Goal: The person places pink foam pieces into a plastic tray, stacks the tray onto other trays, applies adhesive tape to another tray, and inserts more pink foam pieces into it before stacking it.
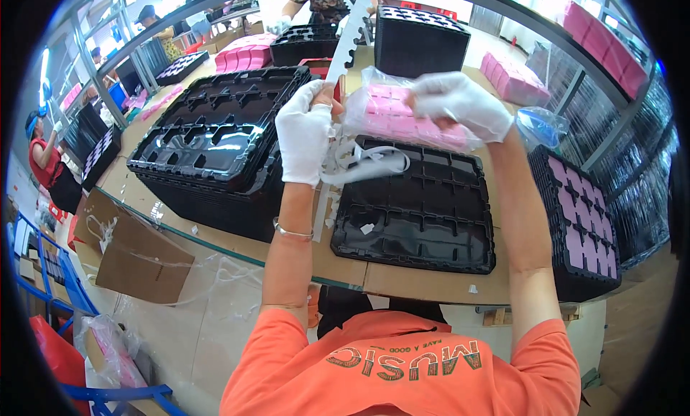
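Observation:
My left hand (303, 132), in a white glove with bare fingertips, is closed in a pinch beside the black tray stack. A thin white strip (370, 164) hangs in loops from it, blurred by motion. My right hand (460, 108), also gloved and smeared, has its fingers curled in over a clear plastic bag of pink pieces (384, 108); what they grip, if anything, is hidden. The bag lies behind an open black moulded tray (417, 208), overlapping its far edge. A small white scrap (367, 228) rests in that tray.
A tall stack of black trays (208, 154) stands to the left. At right, another stack (586, 229) holds pink pieces. Pink blocks (514, 78) and a filled black stack (420, 46) sit farther back. A cardboard box (140, 254) is below the table's left edge. A co-worker (323, 3) stands opposite.

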### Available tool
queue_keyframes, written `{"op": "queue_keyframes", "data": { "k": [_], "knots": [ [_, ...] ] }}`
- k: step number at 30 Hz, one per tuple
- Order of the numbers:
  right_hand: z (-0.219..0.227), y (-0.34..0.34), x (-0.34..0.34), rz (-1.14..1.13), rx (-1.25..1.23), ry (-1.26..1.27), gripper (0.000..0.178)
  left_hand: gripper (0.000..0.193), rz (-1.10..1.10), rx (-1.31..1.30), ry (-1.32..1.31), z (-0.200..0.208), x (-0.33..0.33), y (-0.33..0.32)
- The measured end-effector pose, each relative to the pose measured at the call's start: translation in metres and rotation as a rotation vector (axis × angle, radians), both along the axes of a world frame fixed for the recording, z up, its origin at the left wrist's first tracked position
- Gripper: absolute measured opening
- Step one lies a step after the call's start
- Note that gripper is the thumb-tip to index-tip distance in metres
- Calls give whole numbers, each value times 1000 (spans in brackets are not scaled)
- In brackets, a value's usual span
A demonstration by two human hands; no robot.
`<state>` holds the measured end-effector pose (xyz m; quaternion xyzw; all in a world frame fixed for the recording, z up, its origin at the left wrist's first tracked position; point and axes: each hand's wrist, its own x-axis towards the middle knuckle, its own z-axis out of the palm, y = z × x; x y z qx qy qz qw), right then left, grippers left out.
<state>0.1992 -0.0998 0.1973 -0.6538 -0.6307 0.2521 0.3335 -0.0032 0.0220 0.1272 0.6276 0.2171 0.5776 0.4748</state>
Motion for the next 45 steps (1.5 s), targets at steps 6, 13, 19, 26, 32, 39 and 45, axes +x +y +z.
{"op": "queue_keyframes", "data": {
  "k": [6,13,19,26,32,39,45],
  "knots": [
    [-13,56,-51,-142,304,527,33,21,-236,-195,-102,11,1,-16],
    [-21,60,-48,-78,291,717,22,30,-285,-212,-61,12,4,-20],
    [-12,51,-45,-103,231,622,23,19,334,474,243,0,18,5],
    [-12,22,-7,-247,195,427,21,21,50,24,83,-11,28,28],
    [-107,-33,122,-442,-180,3,22,22,-19,8,93,3,14,43],
    [-230,-31,214,-492,-275,-502,33,35,-12,-17,115,3,28,26],
    [-182,-25,149,-730,-665,-594,52,34,-31,-65,87,0,22,33]
  ]
}}
